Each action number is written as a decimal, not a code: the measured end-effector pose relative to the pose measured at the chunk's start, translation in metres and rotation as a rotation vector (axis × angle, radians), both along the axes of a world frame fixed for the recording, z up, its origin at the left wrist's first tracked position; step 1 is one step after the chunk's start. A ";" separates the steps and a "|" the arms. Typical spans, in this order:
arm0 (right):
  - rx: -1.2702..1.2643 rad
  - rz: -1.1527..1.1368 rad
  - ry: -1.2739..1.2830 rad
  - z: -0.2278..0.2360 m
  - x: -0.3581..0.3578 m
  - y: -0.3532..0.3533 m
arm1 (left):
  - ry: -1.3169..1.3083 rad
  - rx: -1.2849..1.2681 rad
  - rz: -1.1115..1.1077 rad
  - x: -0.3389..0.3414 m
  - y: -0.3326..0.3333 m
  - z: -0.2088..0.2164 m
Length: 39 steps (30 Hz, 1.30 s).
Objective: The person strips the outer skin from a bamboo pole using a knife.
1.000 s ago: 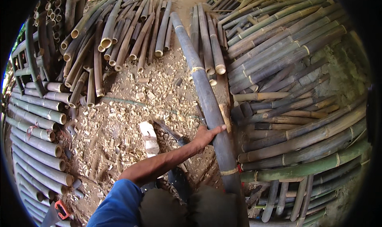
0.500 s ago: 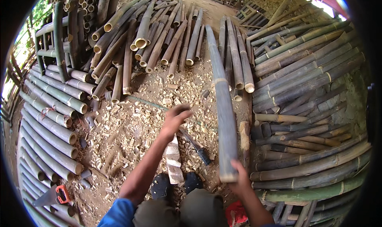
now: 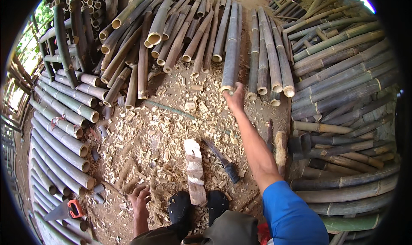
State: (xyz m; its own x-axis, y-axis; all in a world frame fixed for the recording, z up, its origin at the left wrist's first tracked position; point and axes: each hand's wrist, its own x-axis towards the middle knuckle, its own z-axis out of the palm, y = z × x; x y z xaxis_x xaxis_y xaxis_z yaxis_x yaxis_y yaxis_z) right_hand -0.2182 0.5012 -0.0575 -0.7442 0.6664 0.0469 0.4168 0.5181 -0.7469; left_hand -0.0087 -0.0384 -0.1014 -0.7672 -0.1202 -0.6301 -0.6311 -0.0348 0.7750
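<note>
My right arm stretches far forward, and my right hand is closed around the near end of a dark bamboo pole. That pole points away from me and lies beside other poles at the back. My left hand is low on the left, holding nothing, its fingers apart and slightly curled above the shavings. Between my feet lies a notched wooden block. Just right of the block, a long blade with a black handle rests on the ground.
Wood chips cover the ground. Bamboo poles lie in a row on the left, and a handsaw with an orange handle rests on them. More bamboo is stacked on the right. A bundle of poles lies at the back.
My right hand has pushed the bamboo pole forward, from beside my right knee to among the back poles. My left hand has drawn back from above the block to the lower left.
</note>
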 end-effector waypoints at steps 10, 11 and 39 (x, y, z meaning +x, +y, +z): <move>0.711 0.387 -0.174 -0.012 -0.021 0.052 | 0.246 -0.185 -0.489 -0.012 0.085 0.004; 0.735 0.412 -0.185 -0.014 -0.033 0.061 | 0.232 -0.152 -0.516 -0.013 0.088 0.000; 0.075 0.099 -0.637 -0.058 0.361 -0.129 | 0.474 -0.456 -0.952 0.010 0.163 -0.041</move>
